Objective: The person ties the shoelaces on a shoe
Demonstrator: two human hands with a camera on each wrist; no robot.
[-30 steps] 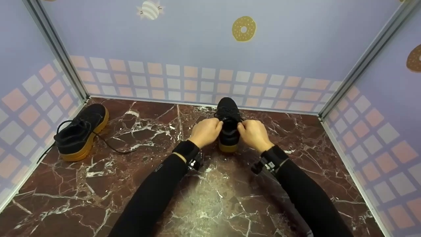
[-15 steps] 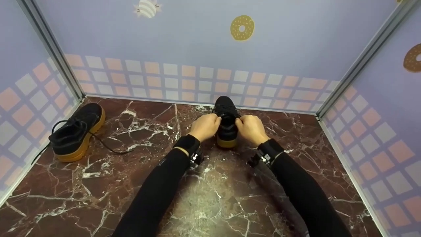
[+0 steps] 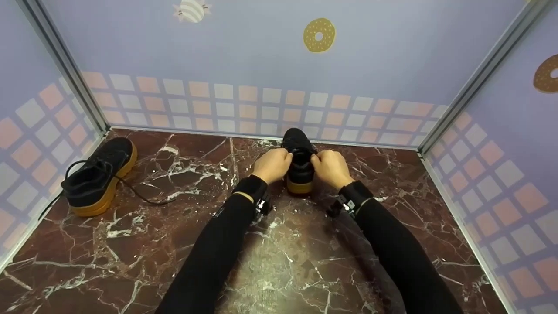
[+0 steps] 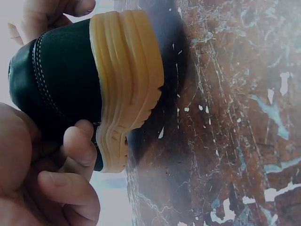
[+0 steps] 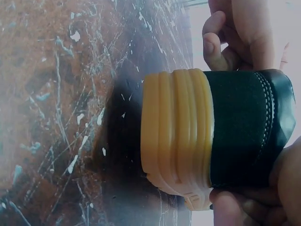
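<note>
A black work shoe [image 3: 301, 170] with a thick yellow sole stands on the floor near the back wall, heel toward me. My left hand [image 3: 272, 165] is at the left edge of its opening, fingers curled, gripping the upper there. At the right edge my right hand [image 3: 331, 168] grips in the same way. Both wrist views show the shoe's heel from close up, with the yellow sole [image 4: 127, 66] and a stitched collar [image 5: 265, 108]. Whether the fingertips also catch the laces is hidden. Apart at the left lies the matching black shoe [image 3: 98, 179], its lace loose.
The second shoe's lace [image 3: 144, 200] trails over the brown marbled floor [image 3: 174, 261]. A lilac back wall [image 3: 244, 56] with checks stands just beyond the shoe's toe. Side panels [image 3: 501, 165] rise left and right.
Both hands stay at the shoe's opening and have moved slightly up in the head view. The shoe looks slightly shifted, as does the whole scene with the head camera.
</note>
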